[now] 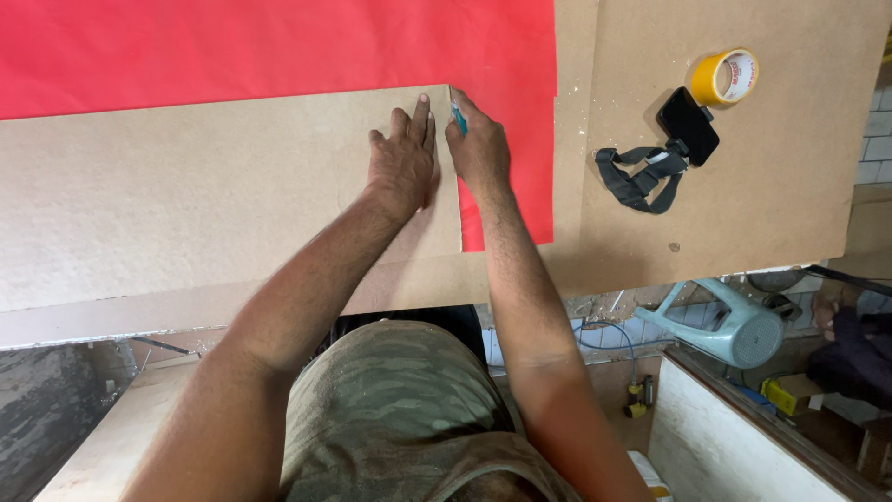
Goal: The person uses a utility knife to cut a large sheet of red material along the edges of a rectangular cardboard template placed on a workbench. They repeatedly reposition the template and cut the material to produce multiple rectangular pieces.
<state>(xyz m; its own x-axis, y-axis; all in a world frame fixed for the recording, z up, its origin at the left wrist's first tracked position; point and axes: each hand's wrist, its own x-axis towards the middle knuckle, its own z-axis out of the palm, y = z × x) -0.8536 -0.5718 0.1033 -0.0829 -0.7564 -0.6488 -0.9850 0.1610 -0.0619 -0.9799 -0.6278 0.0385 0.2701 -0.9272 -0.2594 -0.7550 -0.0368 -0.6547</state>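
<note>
My left hand (403, 160) lies flat, fingers together, on a brown cardboard sheet (186, 195) near its right edge. That sheet rests over a large red paper sheet (279, 46) on the worktable. My right hand (478, 144) is closed around a small teal cutter (458, 118), whose tip sits at the cardboard's top right corner, right along the edge. The two hands are side by side, almost touching.
A roll of yellow tape (726, 76) and a black phone on a strap mount (686, 125) lie on the brown table board (790, 186) at the right. Below the table edge are a pale green watering can (734, 325) and a wooden box (734, 437).
</note>
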